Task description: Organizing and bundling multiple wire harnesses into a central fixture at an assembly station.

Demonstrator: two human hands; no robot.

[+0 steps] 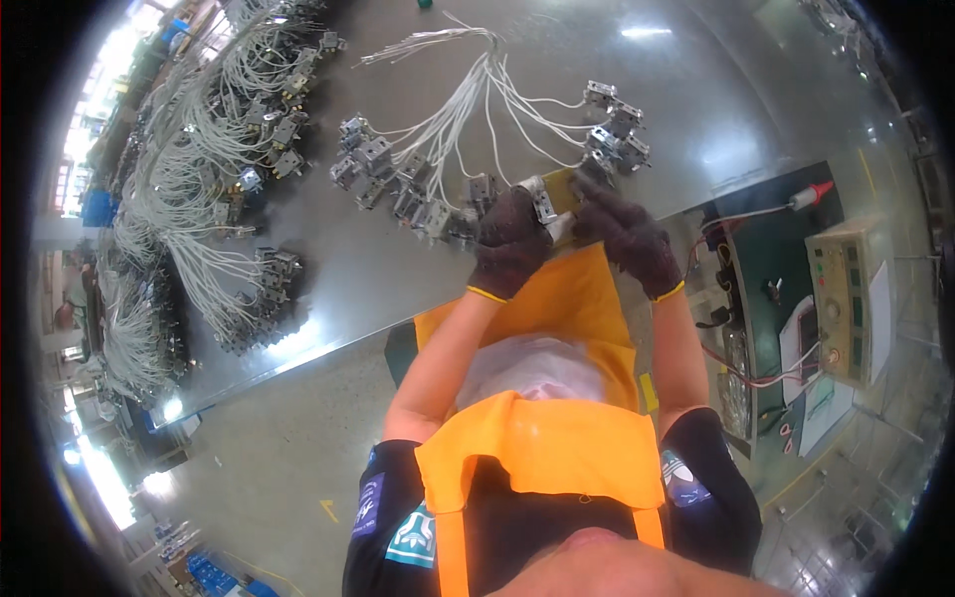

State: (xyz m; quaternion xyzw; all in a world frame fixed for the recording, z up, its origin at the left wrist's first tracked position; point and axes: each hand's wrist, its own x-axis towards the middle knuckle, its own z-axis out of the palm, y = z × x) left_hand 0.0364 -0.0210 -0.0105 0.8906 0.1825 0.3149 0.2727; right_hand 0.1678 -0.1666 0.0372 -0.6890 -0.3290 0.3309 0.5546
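My left hand (512,244), in a dark work glove with a yellow cuff edge, is closed on a small silver metal connector block (538,199) at the table's near edge. My right hand (625,237), gloved alike, is closed beside it. Its fingertips rest at a tan, flat piece (563,189); what they pinch is hidden. White wires (476,92) fan out from a bunched end to several similar metal blocks. One cluster of blocks (378,164) lies left of my left hand, another group (619,134) beyond my right hand.
Heaps of wired metal blocks (214,169) cover the left of the grey metal table (398,274). To the right, a dark side bench (781,249) bears a beige instrument box (846,303), a red-tipped probe (811,195), cables and red-handled scissors (787,436).
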